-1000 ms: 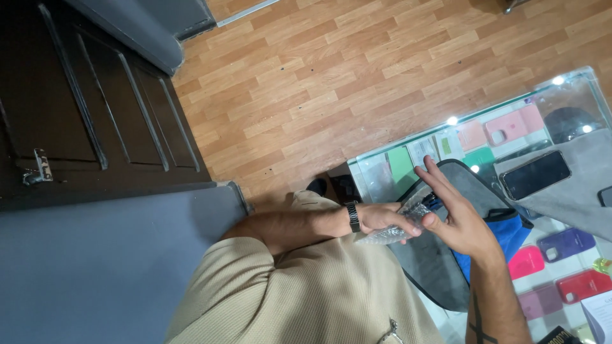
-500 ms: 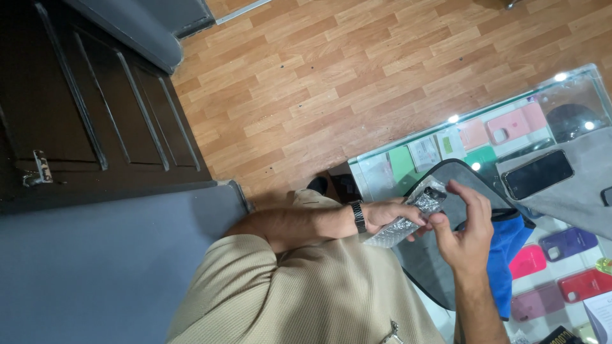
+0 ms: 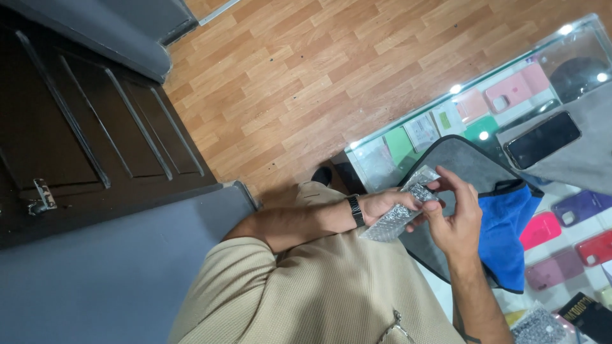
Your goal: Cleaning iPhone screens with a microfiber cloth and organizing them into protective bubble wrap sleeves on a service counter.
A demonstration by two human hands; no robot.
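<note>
In the head view both my hands hold a small bubble-wrap pouch (image 3: 394,220) over my lap, just in front of a glass counter. My left hand (image 3: 381,205), with a black watch on its wrist, grips the pouch from below and behind. The fingers of my right hand (image 3: 456,220) pinch the pouch's upper end. What the pouch contains is hidden by the wrap. My beige shirt (image 3: 319,299) fills the bottom of the view.
A grey mat (image 3: 459,159) and a blue cloth (image 3: 507,223) lie on the glass counter (image 3: 382,153), with coloured phone cases (image 3: 542,229) beneath the glass. A black phone (image 3: 542,139) rests on a grey cloth. A dark wooden door (image 3: 83,146) and a wood floor (image 3: 306,76) are to the left.
My right hand went from spread fingers to pinching the pouch's upper end. The pouch stays in both hands, slightly turned.
</note>
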